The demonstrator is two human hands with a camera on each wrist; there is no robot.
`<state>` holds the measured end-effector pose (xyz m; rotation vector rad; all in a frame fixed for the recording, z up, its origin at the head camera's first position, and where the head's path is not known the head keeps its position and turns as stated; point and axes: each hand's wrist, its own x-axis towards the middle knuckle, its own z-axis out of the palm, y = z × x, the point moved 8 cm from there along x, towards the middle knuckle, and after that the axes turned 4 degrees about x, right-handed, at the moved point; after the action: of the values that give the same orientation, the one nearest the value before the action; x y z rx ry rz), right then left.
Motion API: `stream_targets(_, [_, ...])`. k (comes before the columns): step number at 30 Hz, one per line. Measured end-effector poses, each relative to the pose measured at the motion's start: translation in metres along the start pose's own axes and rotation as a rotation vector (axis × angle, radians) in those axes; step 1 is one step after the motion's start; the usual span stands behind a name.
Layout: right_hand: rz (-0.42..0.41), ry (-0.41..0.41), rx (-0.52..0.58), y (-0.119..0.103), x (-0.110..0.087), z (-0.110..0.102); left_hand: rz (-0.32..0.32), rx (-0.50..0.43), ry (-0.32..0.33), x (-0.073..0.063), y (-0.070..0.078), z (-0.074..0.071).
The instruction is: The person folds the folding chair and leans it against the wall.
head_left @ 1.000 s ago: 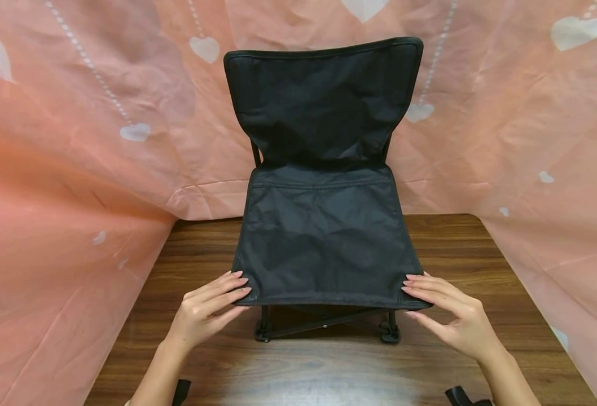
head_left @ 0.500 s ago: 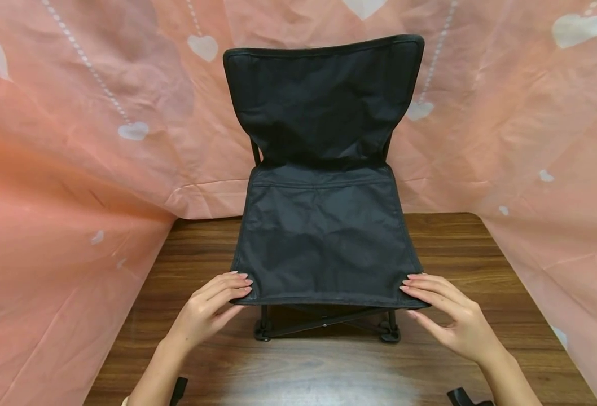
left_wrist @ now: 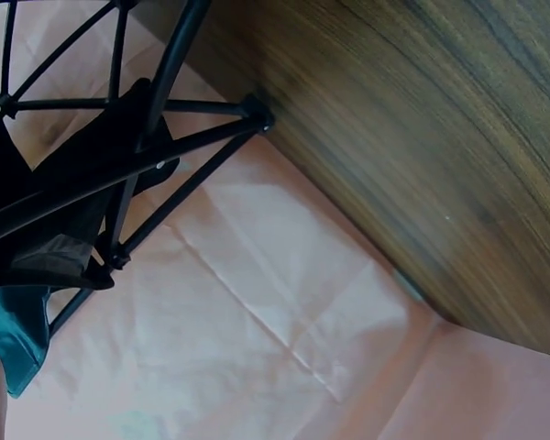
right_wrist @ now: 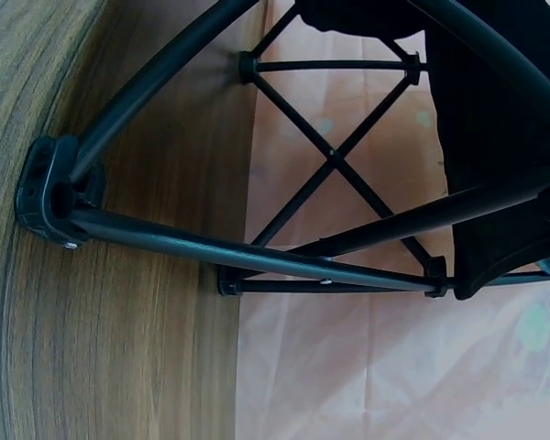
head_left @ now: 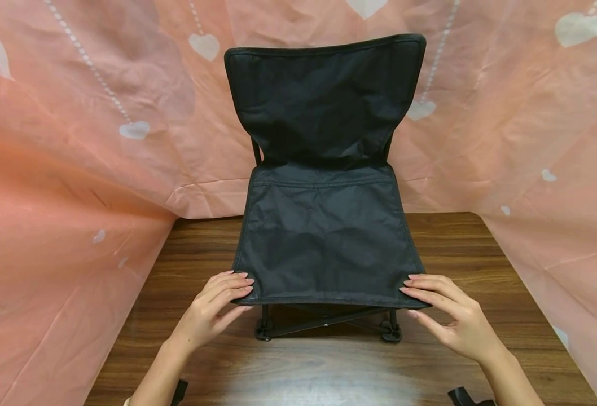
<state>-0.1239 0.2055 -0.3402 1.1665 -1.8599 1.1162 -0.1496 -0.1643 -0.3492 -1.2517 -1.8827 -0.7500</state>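
A black folding camp chair (head_left: 324,242) stands unfolded in the head view, its fabric backrest (head_left: 324,101) rising behind the seat. My left hand (head_left: 204,313) holds the seat's front left corner, fingers on top and thumb at the lower edge. At the front right corner, my right hand (head_left: 458,318) grips the fabric the same way. Both wrist views look under the seat at the crossed tubes (right_wrist: 330,156) and the frame joints (left_wrist: 255,115). The parts of the thumbs under the fabric are hidden in the head view.
The chair's plastic feet (head_left: 391,334) rest on a brown wood-grain surface (head_left: 324,375). Pink cloth with white hearts (head_left: 547,113) hangs behind and on both sides, close to the backrest. Black straps or mounts (head_left: 463,396) show near both forearms.
My left hand has shifted slightly inward on its corner. The right hand and the chair look nearly the same; the head view has moved a little.
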Motion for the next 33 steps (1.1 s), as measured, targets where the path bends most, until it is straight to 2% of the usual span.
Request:
stream_targets(9, [-0.006, -0.024, 0.005, 0.001, 0.001, -0.001, 0.01, -0.01, -0.021, 0.004, 0.0, -0.002])
stream_targets(14, [0.002, -0.036, -0.006, 0.0, 0.004, -0.001, 0.01, -0.044, -0.037, 0.006, -0.003, -0.003])
stream_targets(20, [-0.015, -0.056, -0.007, -0.005, 0.008, -0.002, 0.009, -0.096, -0.028, 0.007, -0.006, -0.006])
stream_targets(33, [-0.058, -0.006, 0.021, -0.008, 0.011, -0.004, 0.007, -0.121, -0.01, 0.003, -0.007, -0.007])
